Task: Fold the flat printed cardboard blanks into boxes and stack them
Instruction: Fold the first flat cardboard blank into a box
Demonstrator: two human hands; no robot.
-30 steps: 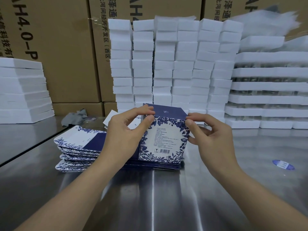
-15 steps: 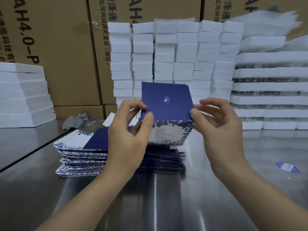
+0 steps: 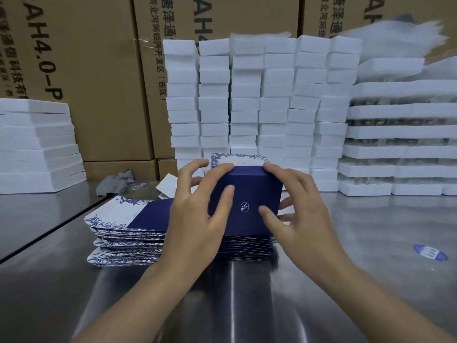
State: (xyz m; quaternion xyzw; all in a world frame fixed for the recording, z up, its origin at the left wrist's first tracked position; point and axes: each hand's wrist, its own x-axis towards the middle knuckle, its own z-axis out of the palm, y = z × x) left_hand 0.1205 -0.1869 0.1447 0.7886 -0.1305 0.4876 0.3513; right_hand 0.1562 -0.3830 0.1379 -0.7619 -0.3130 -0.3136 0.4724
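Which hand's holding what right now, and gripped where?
Both hands hold the box. The left hand grips its left side, right hand its right side; each has a thumb on the navy face and fingers over the far edge.

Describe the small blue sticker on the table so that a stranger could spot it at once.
Start at the steel table. Look right of the person's right hand, nearer than the white foam stacks. The sticker lies flat and alone on bare steel: a small blue oval with a white patch, unlike the larger blue box and blanks further left.
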